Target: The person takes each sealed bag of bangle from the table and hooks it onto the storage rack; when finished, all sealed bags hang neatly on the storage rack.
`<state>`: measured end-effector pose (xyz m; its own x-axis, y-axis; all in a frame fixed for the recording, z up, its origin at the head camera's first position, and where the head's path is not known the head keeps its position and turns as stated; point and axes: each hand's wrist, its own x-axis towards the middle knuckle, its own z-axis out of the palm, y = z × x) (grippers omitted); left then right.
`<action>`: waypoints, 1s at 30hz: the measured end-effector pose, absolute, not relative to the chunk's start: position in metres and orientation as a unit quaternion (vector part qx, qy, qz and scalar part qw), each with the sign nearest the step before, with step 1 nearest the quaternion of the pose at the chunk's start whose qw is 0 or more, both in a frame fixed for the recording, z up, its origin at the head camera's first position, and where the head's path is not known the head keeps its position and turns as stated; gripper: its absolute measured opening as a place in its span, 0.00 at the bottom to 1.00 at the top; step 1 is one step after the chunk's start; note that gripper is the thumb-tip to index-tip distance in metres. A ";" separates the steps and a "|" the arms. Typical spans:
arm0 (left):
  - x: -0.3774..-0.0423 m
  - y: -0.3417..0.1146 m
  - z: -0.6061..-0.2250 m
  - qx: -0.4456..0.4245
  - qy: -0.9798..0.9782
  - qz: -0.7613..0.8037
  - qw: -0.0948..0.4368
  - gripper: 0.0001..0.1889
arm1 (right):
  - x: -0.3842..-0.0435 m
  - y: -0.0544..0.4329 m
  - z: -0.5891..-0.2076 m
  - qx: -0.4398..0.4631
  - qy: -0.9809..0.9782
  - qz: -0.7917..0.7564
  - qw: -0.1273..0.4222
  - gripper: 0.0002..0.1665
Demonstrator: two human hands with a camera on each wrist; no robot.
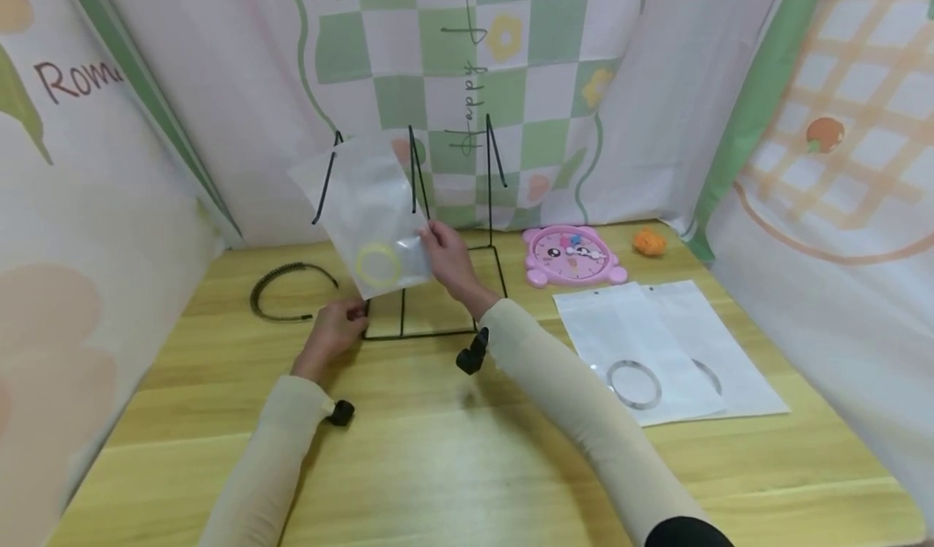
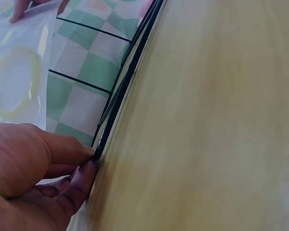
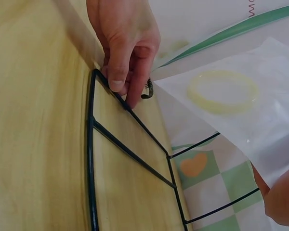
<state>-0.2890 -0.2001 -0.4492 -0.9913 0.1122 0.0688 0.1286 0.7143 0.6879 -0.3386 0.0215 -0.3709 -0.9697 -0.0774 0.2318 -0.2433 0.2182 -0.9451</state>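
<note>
A black wire display rack [image 1: 419, 335] stands on the table, with several prongs at its top. My left hand [image 1: 337, 330] pinches the front left corner of its base between thumb and fingers, plainest in the left wrist view. A translucent white plastic bag [image 1: 368, 194] hangs tilted at the rack's left prong [image 1: 325, 178]; whether the prong passes through the bag's hole I cannot tell. Inside the bag's lower part lies a pale yellow ring [image 3: 222, 111]. My right hand [image 1: 454, 263] pinches the bag's right edge.
A dark hair band [image 1: 257, 291] lies left of the rack. To the right are a pink bear-shaped clock [image 1: 572, 270], an orange crumpled ball [image 1: 649, 242] and two overlapping white bags [image 1: 620, 328] with grey rings inside. Curtains enclose the table [image 1: 452, 450] behind and at both sides.
</note>
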 end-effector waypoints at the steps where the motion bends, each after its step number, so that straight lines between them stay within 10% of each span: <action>1: -0.289 -0.200 -0.449 -0.066 -0.927 -0.370 0.013 0.16 | -0.340 0.021 -0.370 0.103 -0.777 0.617 0.065 0.16; 30: -0.292 -0.199 -0.451 -0.054 -0.926 -0.373 -0.015 0.22 | -0.353 0.004 -0.362 0.071 -0.745 0.662 0.043 0.19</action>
<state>-0.2916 -0.1992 -0.4510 -0.9938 0.1106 0.0131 0.0889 0.7159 0.6925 -0.3534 0.0042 -0.3617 -0.9863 -0.0480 0.1580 -0.1626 0.1129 -0.9802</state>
